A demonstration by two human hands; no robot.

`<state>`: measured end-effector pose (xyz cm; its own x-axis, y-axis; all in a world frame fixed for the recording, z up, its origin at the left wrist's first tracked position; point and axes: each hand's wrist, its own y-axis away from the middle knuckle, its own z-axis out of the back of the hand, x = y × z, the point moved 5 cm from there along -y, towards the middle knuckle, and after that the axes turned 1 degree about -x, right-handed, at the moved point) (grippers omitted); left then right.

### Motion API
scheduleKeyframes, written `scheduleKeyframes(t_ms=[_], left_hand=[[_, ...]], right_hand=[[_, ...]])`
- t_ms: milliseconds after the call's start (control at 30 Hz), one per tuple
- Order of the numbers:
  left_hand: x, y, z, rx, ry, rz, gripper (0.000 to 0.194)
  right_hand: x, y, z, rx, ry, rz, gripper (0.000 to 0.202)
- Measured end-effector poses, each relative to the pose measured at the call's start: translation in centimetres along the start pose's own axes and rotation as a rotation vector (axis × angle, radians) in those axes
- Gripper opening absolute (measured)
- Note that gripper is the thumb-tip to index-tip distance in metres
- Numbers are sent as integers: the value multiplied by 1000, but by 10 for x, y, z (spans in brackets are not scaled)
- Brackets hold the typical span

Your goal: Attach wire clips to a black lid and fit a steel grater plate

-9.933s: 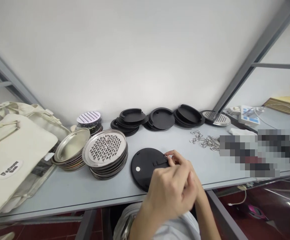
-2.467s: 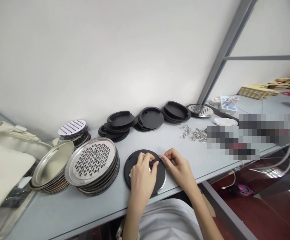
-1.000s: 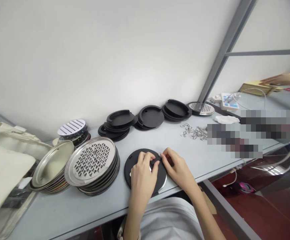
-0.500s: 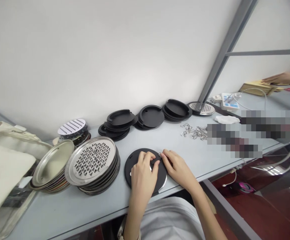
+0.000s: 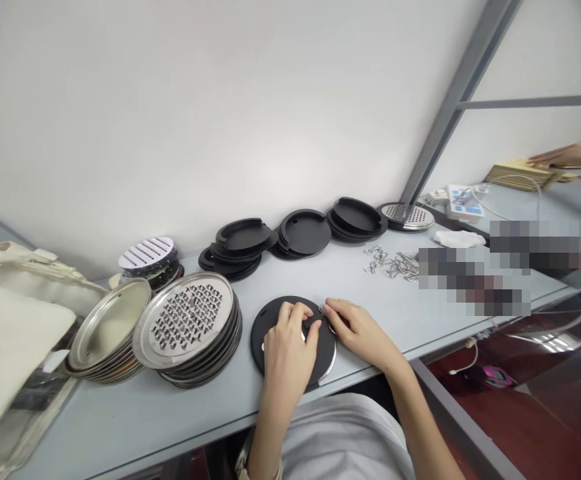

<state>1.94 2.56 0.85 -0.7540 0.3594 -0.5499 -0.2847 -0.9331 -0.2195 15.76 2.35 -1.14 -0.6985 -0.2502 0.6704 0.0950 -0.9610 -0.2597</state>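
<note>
A black disc (image 5: pixel 326 350) lies flat on the table (image 5: pixel 135 427), directly under the left fingers and against the tips of the right ones. The left hand (image 5: pixel 290 350) rests across its top, fingers bent, thumb and forefinger curved with a gap between their tips; whether they pinch a raised part there I cannot tell. The hand's placing looks meant to stop the disc sliding or turning. The right hand (image 5: pixel 357 330) sits at the disc's far right rim, fingers lying together, forefinger and thumb apparently pinching a small metal clip (image 5: pixel 321 309); the heel of the hand is low, probably for a steadier fine grip.

Just beyond the right fingers lies a loose heap of metal clips (image 5: pixel 397 265), likely set there for a short reach. Farther past the fingertips, 3 piles of black dishes (image 5: pixel 304 233) line the wall, perhaps so the space nearest the body serves for handling. Left of the left fingers stand a stack of grater plates (image 5: pixel 190 320) and, beside it, a stack of plain metal plates (image 5: pixel 113 320), presumably piled by kind to save room.
</note>
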Motion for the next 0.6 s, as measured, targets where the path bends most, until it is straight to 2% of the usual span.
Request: scheduleKeyframes(t_ms=[233, 467, 600], left_hand=[[0, 0, 0, -1, -5, 5, 3], [0, 0, -1, -1, -19, 5, 2], [0, 0, -1, 3, -24, 7, 3]], right_hand=[[-1, -1, 1, -5, 29, 25, 30], [0, -3, 3, 49, 15, 35, 31], [-1, -3, 3, 26, 16, 43, 31]])
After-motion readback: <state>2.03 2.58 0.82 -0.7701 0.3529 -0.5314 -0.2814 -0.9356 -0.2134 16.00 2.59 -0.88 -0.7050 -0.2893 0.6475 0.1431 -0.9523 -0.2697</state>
